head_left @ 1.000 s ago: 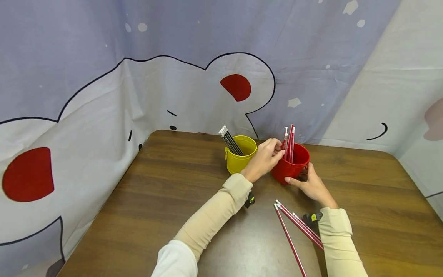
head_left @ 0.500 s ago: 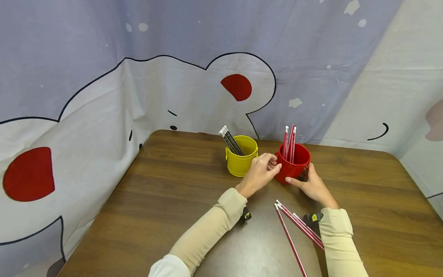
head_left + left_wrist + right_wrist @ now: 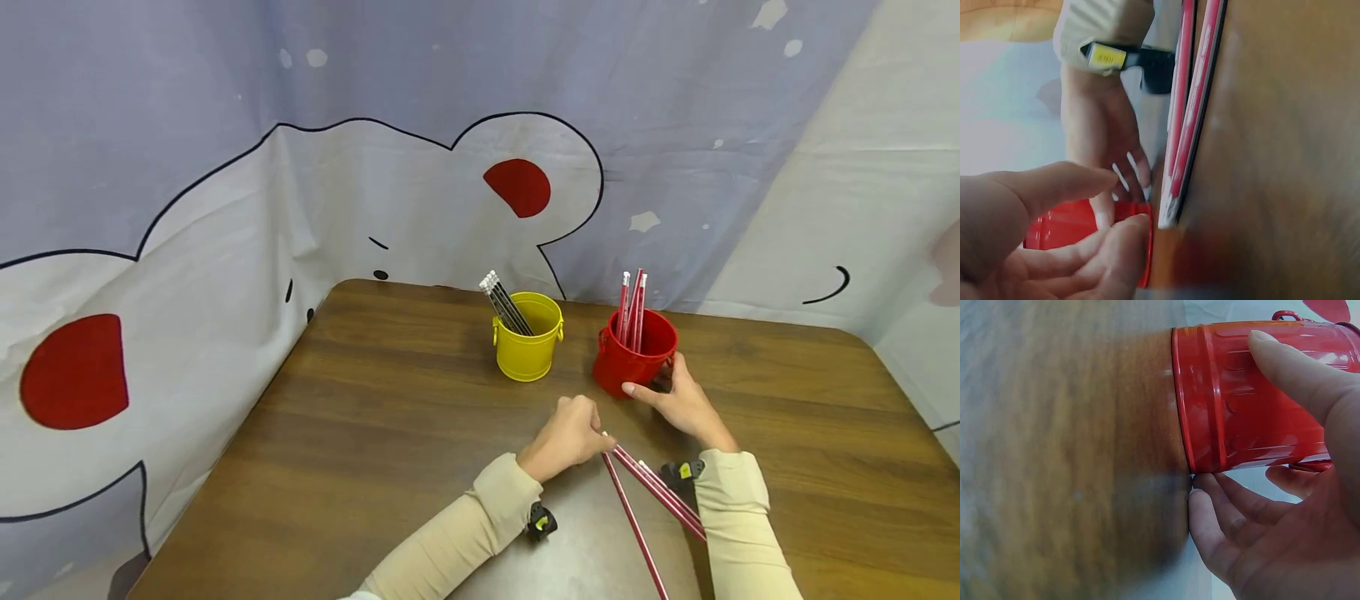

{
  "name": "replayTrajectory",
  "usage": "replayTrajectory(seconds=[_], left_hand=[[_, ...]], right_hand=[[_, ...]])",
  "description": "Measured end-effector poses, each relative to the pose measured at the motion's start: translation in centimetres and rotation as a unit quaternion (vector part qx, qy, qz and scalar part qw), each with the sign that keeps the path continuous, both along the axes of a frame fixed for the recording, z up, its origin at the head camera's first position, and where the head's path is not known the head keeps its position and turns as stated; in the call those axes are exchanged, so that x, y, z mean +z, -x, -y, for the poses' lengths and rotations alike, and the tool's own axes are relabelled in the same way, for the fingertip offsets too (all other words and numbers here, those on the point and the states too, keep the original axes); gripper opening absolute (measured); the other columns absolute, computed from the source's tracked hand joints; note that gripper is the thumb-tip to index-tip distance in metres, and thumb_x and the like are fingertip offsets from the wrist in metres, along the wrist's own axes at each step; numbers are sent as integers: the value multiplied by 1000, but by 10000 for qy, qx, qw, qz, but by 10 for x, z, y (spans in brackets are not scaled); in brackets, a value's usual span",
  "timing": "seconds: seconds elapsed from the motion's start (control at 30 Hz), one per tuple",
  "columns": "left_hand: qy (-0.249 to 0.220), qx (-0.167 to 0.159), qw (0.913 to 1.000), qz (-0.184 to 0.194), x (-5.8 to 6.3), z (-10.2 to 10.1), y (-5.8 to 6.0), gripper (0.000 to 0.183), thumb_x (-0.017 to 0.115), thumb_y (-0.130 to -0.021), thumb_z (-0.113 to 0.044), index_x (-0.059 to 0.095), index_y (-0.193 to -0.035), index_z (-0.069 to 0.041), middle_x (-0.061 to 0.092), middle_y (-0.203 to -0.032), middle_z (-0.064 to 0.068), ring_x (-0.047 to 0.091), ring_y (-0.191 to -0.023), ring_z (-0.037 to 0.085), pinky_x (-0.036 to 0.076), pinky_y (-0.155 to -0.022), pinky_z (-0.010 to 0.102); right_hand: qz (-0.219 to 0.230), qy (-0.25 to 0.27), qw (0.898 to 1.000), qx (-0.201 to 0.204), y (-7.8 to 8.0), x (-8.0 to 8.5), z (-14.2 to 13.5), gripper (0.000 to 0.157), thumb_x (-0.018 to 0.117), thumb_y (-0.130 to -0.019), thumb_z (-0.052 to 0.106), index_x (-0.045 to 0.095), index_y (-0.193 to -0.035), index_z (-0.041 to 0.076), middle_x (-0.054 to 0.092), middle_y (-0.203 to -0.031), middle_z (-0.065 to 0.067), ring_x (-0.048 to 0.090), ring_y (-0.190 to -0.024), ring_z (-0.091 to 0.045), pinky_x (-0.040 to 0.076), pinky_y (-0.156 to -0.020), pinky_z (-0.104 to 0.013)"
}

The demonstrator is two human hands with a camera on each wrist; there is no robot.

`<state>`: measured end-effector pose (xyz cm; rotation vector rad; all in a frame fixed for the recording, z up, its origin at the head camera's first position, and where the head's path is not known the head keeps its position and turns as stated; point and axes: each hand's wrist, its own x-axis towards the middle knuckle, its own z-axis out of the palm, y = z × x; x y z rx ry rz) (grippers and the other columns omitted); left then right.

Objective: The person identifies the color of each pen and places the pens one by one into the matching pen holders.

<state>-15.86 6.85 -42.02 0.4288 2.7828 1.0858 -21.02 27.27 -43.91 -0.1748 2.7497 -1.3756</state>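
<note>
My right hand (image 3: 686, 410) holds the small red bucket (image 3: 617, 368) by its right side; in the right wrist view the thumb (image 3: 1300, 369) lies along the wall and the fingers reach behind and below. Several red pencils (image 3: 633, 312) with white ends stand inside it. More red pencils (image 3: 663, 496) lie on the table in front. Over their white ends is my left hand (image 3: 567, 435). In the left wrist view its thumb (image 3: 1066, 183) and bent fingers are apart, with nothing between them, beside the loose pencils (image 3: 1194, 106).
Left of the red bucket stands a yellow bucket (image 3: 522, 358) with several dark, white-ended pencils (image 3: 506, 307) leaning in it. A printed cloth (image 3: 375, 192) hangs behind the wooden table (image 3: 360, 400). Each wrist wears a black camera strap (image 3: 542, 522).
My left hand has drawn back from the pencils in the red bucket, down to the loose pencils on the table. The right hand stays on the bucket.
</note>
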Motion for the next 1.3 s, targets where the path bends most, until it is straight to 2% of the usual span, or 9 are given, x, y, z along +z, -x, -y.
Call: replayTrajectory(seconds=[0.13,0.33,0.5,0.8,1.03,1.3], left_hand=[[407,-32,9991,95,-5,-5,-9,43,78,-68,-25,45,-42,-14,33,-38,-8,34,-39,7,26,-34,19],[687,109,9972,274,-10,-8,-16,37,79,-66,-25,47,-50,-14,37,-49,-6,38,-45,11,35,-39,23],[639,64,9975,308,-12,-8,-19,32,77,-68,-21,50,-53,-14,39,-50,-6,39,-44,11,36,-38,23],[643,55,9978,165,-13,-9,-21,36,74,-68,-20,44,-51,-16,35,-51,-6,35,-46,11,33,-38,25],[771,-157,9968,116,-13,-8,-19,41,73,-69,-17,39,-46,-15,32,-50,-6,34,-47,11,32,-40,23],[900,-380,9952,-49,-12,-7,-22,39,69,-66,-7,37,-45,-15,25,-46,-7,29,-42,10,26,-35,21]], right_hand=[[-22,-64,10000,-28,0,0,-2,87,68,-80,42,16,-138,5,39,-135,-26,43,-120,-44,35,-97,-56],[-36,-30,10000,22,1,-1,-2,87,69,-80,41,15,-138,5,38,-136,-26,42,-121,-43,35,-98,-56],[-36,-7,10000,23,0,-1,-2,87,69,-80,40,16,-138,5,39,-135,-26,42,-120,-43,35,-98,-56],[-65,-46,10000,28,0,0,-1,87,69,-80,39,16,-138,4,39,-134,-26,43,-120,-44,36,-97,-56],[-39,-78,10000,-3,1,0,-2,87,69,-80,40,16,-138,4,40,-133,-27,42,-120,-44,34,-98,-57],[-6,-113,9999,6,1,-1,-2,88,68,-80,41,15,-139,4,38,-134,-27,41,-120,-45,34,-98,-57]])
